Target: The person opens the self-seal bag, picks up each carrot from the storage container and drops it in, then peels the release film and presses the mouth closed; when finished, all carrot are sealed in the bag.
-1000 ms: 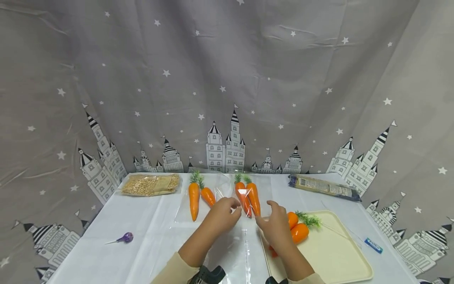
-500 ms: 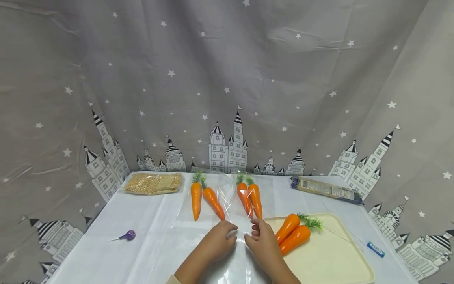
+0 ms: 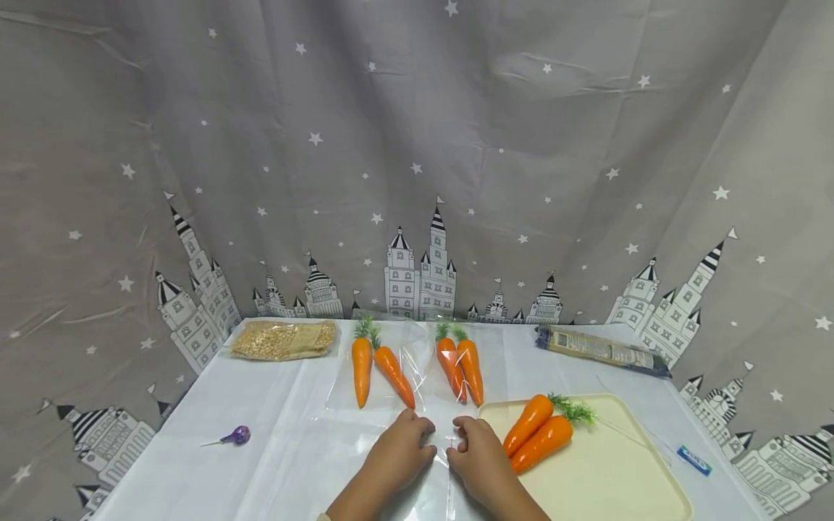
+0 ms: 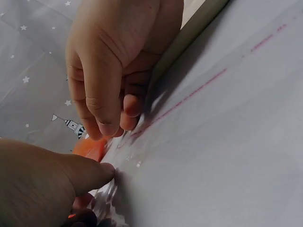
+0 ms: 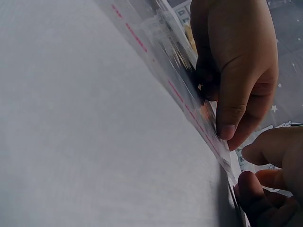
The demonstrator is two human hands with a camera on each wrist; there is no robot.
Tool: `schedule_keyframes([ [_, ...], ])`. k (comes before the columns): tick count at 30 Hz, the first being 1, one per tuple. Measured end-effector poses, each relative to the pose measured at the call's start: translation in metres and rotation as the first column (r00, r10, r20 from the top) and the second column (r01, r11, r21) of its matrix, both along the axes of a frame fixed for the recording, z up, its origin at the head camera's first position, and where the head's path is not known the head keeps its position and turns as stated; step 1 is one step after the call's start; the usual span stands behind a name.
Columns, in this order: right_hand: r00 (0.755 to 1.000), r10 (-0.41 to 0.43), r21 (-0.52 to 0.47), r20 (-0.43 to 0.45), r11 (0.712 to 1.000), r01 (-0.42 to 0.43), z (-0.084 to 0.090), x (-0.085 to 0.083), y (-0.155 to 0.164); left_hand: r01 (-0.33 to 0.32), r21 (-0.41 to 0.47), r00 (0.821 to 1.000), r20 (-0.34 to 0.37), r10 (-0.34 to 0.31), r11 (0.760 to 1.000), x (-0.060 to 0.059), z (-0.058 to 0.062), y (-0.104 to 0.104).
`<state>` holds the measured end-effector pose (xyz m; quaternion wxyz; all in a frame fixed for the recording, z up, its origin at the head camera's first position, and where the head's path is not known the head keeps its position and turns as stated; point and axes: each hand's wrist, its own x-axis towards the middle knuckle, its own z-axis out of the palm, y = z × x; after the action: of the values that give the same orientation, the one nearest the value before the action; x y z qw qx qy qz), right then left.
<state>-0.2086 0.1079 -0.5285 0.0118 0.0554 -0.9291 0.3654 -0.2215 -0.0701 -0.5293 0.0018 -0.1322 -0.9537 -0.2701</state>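
At the front of the table, both hands work at the edge of a clear plastic bag (image 5: pixel 177 94) marked with a broken red line. My left hand (image 3: pixel 397 454) has bent fingers, its thumb and fingertips at that edge. Facing it a short distance away, my right hand (image 3: pixel 483 459) also has curled fingers and pinches at the plastic; the exact contact of both hands is hard to see through the clear film. Beyond them lie two carrots (image 3: pixel 394 376) on a clear bag and another pair of carrots (image 3: pixel 470 373) in a clear bag.
To the right, a cream tray (image 3: pixel 612 470) bears two carrots (image 3: pixel 542 443) with green tops. A bag of corn kernels (image 3: pixel 280 341) lies back left, a long dark packet (image 3: pixel 602 351) back right. A purple lollipop (image 3: pixel 239 435) and a blue pack (image 3: pixel 694 460) lie at the sides.
Both hands have drawn back from the bagged carrots toward the front, coming together at the front bag's edge. Over the last half second they have moved slightly nearer the person.
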Motion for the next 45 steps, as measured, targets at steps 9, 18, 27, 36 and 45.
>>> schedule_keyframes([
  [9,0.999,0.041,0.027,-0.032,0.999,-0.04,0.0,0.001,0.0,-0.015,-0.002,1.0,-0.023,0.015,1.0,0.002,-0.003,0.0],
  [18,0.997,0.075,0.046,0.002,0.996,-0.075,0.002,0.002,0.001,-0.019,0.01,0.999,-0.032,0.019,1.0,0.001,-0.003,-0.001],
  [27,0.987,0.103,0.111,0.124,0.987,-0.117,0.005,0.005,-0.004,-0.04,0.033,0.999,-0.035,0.041,0.999,-0.003,-0.003,-0.002],
  [36,0.98,0.181,0.137,0.078,0.972,-0.19,0.006,0.009,0.002,-0.051,0.042,0.997,-0.051,0.053,0.998,-0.006,0.0,-0.002],
  [45,0.977,0.2,0.189,0.069,0.959,-0.209,0.008,0.009,0.003,-0.053,0.191,0.994,-0.079,0.069,0.98,-0.009,0.003,-0.009],
])
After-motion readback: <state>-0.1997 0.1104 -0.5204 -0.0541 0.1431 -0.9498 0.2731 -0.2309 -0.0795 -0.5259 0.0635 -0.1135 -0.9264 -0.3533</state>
